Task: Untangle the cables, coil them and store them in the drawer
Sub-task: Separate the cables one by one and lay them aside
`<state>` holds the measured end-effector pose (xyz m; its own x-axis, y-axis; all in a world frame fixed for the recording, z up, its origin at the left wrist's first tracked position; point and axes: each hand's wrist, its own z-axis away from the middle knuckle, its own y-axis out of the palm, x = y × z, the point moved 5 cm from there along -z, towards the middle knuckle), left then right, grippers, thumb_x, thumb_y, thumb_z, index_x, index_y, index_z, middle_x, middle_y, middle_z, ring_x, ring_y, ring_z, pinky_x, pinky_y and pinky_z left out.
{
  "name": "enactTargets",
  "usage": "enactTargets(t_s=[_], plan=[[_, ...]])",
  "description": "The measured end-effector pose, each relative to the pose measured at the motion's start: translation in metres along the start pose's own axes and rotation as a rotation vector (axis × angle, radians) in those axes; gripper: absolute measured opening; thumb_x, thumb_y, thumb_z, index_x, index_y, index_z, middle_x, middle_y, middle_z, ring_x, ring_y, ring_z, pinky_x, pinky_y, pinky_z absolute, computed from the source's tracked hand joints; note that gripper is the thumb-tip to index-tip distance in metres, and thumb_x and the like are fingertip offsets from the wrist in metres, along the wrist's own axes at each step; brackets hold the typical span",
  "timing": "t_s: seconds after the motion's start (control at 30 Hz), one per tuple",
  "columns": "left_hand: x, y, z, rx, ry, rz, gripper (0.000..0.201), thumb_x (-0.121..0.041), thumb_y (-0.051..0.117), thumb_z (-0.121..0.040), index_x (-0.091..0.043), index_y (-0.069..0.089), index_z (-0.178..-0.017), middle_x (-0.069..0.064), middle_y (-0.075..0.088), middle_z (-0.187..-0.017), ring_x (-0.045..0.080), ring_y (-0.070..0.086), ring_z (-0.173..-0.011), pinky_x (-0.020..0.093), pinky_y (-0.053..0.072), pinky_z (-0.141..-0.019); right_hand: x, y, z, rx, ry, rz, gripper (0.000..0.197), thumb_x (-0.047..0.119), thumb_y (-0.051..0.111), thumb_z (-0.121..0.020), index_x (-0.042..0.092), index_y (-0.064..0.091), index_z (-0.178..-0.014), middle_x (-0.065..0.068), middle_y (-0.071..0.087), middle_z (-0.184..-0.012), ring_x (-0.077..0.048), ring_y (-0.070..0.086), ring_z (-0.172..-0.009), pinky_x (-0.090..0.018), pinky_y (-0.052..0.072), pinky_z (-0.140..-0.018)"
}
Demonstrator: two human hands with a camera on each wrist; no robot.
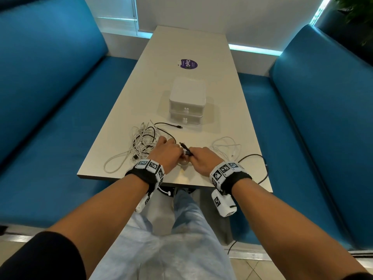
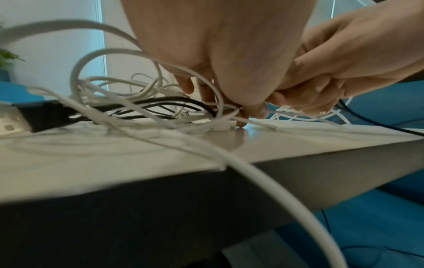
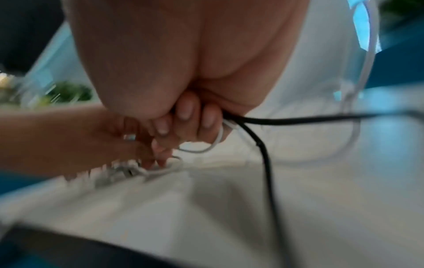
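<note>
A tangle of white and black cables [image 1: 143, 140] lies on the table left of my hands. My left hand [image 1: 171, 151] presses down beside it and pinches a white cable [image 2: 250, 120] against the tabletop. My right hand [image 1: 194, 157] meets it knuckle to knuckle. Its fingers [image 3: 185, 112] curl round a black cable [image 3: 298, 120] together with a strand of white. The black plug [image 1: 183, 146] sticks out between the two hands. A white two-drawer box [image 1: 187, 102] stands behind, both drawers shut.
A loose white cable loop [image 1: 228, 147] lies right of my hands. The black cable [image 1: 260, 165] trails over the table's right front corner and down to the floor. Blue benches [image 1: 60, 98] flank the table [image 1: 193, 45]. A purple sticker [image 1: 188, 63] lies further back.
</note>
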<state>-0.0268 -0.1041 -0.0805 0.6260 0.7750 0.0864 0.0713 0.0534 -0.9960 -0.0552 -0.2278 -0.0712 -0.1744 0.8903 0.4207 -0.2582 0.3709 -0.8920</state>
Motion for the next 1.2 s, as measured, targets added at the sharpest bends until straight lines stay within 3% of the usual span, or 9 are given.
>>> enactTargets(t_s=[0.1,0.2,0.43,0.63,0.83,0.97,1.2], plan=[[0.003,0.0,0.0,-0.068,0.033,-0.039,0.022,-0.037,0.049,-0.1,-0.025,0.066,-0.094,-0.006,0.064,-0.096,0.021,0.057,-0.093,0.042,0.032,-0.088,-0.009,-0.006,0.004,0.003,0.036,0.291,0.026,0.025,0.039,-0.101,0.01,0.054,-0.116,-0.015,0.063,-0.097,-0.034,0.061,-0.087,-0.035,0.042,-0.066],[0.008,-0.001,0.0,-0.099,0.024,-0.018,0.027,-0.039,0.043,-0.103,-0.027,0.066,-0.099,-0.008,0.062,-0.097,0.02,0.058,-0.093,0.042,0.029,-0.088,-0.026,-0.019,0.008,-0.027,0.116,0.443,0.025,0.02,0.038,-0.101,0.01,0.05,-0.12,-0.013,0.062,-0.1,-0.032,0.062,-0.089,-0.035,0.042,-0.065],[0.021,0.0,0.003,-0.073,-0.017,-0.029,0.032,-0.043,0.039,-0.103,-0.029,0.067,-0.097,-0.009,0.065,-0.094,0.019,0.057,-0.092,0.041,0.029,-0.088,-0.075,-0.046,0.027,-0.049,0.398,0.484,0.029,0.013,0.036,-0.1,0.01,0.054,-0.122,-0.011,0.062,-0.113,-0.029,0.063,-0.101,-0.036,0.047,-0.075],[0.003,-0.004,-0.001,-0.063,0.013,-0.05,0.03,-0.042,0.04,-0.102,-0.029,0.067,-0.096,-0.009,0.068,-0.094,0.021,0.057,-0.093,0.043,0.031,-0.089,-0.032,-0.033,0.006,-0.155,0.269,0.361,0.021,0.018,0.037,-0.1,0.01,0.052,-0.112,-0.013,0.063,-0.098,-0.032,0.063,-0.085,-0.035,0.044,-0.063],[0.002,-0.006,-0.004,-0.034,-0.004,0.013,0.026,-0.038,0.04,-0.104,-0.033,0.065,-0.103,-0.01,0.064,-0.098,0.02,0.055,-0.099,0.044,0.031,-0.094,-0.003,0.002,-0.015,-0.091,0.105,0.065,0.019,0.021,0.04,-0.099,0.009,0.053,-0.106,-0.018,0.065,-0.094,-0.036,0.06,-0.082,-0.035,0.039,-0.063],[0.003,-0.004,-0.004,-0.08,0.026,0.009,0.028,-0.041,0.044,-0.101,-0.026,0.068,-0.107,-0.005,0.059,-0.113,0.021,0.055,-0.105,0.041,0.033,-0.099,-0.013,0.003,-0.01,-0.031,0.129,0.066,0.02,0.026,0.042,-0.1,0.011,0.054,-0.107,-0.017,0.065,-0.091,-0.035,0.06,-0.081,-0.039,0.048,-0.067],[0.019,0.003,-0.003,-0.034,0.032,0.052,0.029,-0.032,0.039,-0.104,-0.023,0.066,-0.108,-0.002,0.064,-0.106,0.023,0.055,-0.105,0.039,0.029,-0.102,-0.066,-0.027,0.012,-0.068,0.338,0.38,0.028,0.02,0.036,-0.101,0.015,0.048,-0.125,-0.009,0.06,-0.091,-0.028,0.062,-0.081,-0.037,0.051,-0.067]])
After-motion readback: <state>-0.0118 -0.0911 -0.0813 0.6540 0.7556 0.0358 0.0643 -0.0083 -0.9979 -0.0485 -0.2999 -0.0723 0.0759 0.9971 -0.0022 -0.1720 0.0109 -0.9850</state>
